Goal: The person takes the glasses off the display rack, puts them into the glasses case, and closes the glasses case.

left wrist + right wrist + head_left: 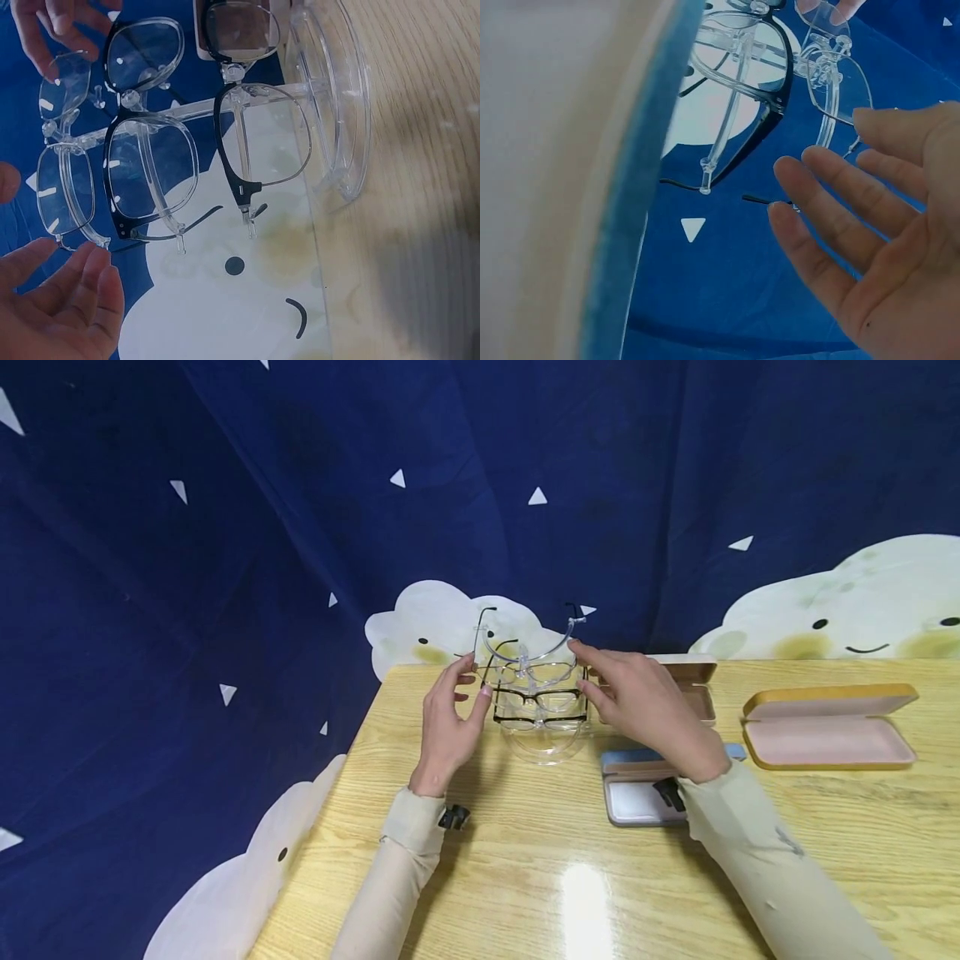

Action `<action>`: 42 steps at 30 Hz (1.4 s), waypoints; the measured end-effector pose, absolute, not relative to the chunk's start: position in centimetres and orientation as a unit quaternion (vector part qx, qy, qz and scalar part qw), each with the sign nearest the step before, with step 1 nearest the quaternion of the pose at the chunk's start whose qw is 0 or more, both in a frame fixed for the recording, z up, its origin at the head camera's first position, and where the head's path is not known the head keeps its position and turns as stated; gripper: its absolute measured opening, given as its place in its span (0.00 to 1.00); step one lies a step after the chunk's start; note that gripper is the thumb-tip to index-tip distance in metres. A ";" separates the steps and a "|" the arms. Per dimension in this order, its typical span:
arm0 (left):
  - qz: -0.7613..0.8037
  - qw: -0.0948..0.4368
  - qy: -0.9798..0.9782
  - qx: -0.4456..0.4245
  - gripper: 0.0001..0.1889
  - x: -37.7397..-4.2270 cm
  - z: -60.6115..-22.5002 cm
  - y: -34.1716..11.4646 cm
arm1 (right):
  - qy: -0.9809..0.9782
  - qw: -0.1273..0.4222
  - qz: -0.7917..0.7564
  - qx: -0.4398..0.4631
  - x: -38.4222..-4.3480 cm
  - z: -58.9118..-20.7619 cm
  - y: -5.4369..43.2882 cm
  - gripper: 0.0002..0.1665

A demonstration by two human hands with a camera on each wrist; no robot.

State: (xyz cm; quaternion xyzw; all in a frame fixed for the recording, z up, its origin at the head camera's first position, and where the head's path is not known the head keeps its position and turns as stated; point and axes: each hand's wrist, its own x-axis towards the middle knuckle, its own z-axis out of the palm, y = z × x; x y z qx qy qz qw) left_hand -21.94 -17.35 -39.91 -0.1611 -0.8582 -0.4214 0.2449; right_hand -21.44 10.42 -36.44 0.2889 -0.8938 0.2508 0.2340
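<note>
Thin-rimmed glasses [550, 672] sit nr top of clear stand [547, 750]. L hand [450, 718] & R hand [645, 693], fingers loosely spread, one either side of stand by the hinges; can't tell firm contact. Prob. light, springy, fragile, slick lenses: best held by temples nr hinges. Blk-rimmed pairs [558, 720] lower on stand; blue case [618, 760], yellow case [825, 697] R of it.

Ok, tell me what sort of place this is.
Possibly a makeshift filming or display corner: a dark blue cloud-patterned backdrop behind a wood-grain table bearing glasses on a clear stand and open cases.
</note>
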 end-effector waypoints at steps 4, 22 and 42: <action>-0.422 0.243 -0.857 -0.168 0.26 -22.0 -39.9 -17.3 | -0.897 0.232 0.253 0.278 -21.5 -36.5 10.1 0.28; -0.427 0.229 -0.858 -0.170 0.26 -22.2 -40.1 -17.1 | -0.913 0.214 0.243 0.246 -21.7 -36.3 9.2 0.19; -0.426 0.273 -0.841 -0.190 0.26 -21.6 -39.4 -16.8 | -0.894 0.253 0.258 0.263 -21.5 -36.4 9.6 0.19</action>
